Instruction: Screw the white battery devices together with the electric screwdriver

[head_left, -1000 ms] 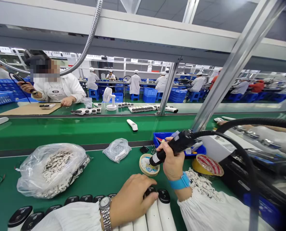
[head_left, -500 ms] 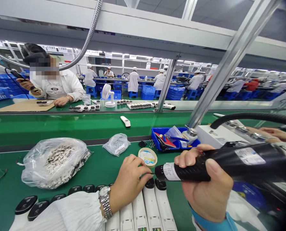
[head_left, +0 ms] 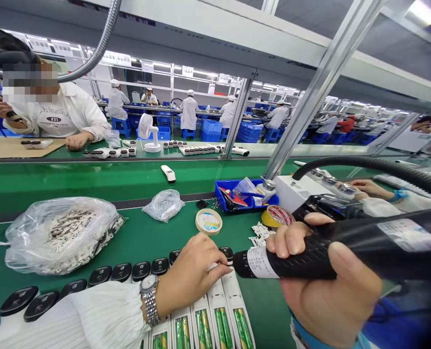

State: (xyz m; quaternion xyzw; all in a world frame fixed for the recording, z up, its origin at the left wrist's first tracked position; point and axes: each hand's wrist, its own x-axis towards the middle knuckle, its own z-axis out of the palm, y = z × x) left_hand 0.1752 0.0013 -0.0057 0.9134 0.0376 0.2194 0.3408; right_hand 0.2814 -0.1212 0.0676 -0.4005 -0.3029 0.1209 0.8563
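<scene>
My right hand (head_left: 337, 288) is wrapped round a black electric screwdriver (head_left: 357, 237), held nearly level with its nose pointing left. Close to that nose, my left hand (head_left: 197, 264) is closed in a pinch; whatever sits between its fingertips is too small to make out. Under my left hand and wrist lies a row of white handheld devices (head_left: 233, 295) with black heads. Green batteries (head_left: 222, 327) show in the open compartments of several of them. More black heads (head_left: 99, 275) line up to the left, partly covered by my sleeve.
A clear bag of small white parts (head_left: 70, 232) lies left, with a smaller bag of screws (head_left: 163, 205) farther right. Beyond my hands are a round tub (head_left: 208, 222), a blue tray (head_left: 233, 203) and yellow tape (head_left: 269, 219). A co-worker (head_left: 61, 114) sits across the green bench.
The view has swung right and down, so most things sit farther left and higher. More of the batteries, the tape and loose white pieces now show. Both hands keep their grips.
</scene>
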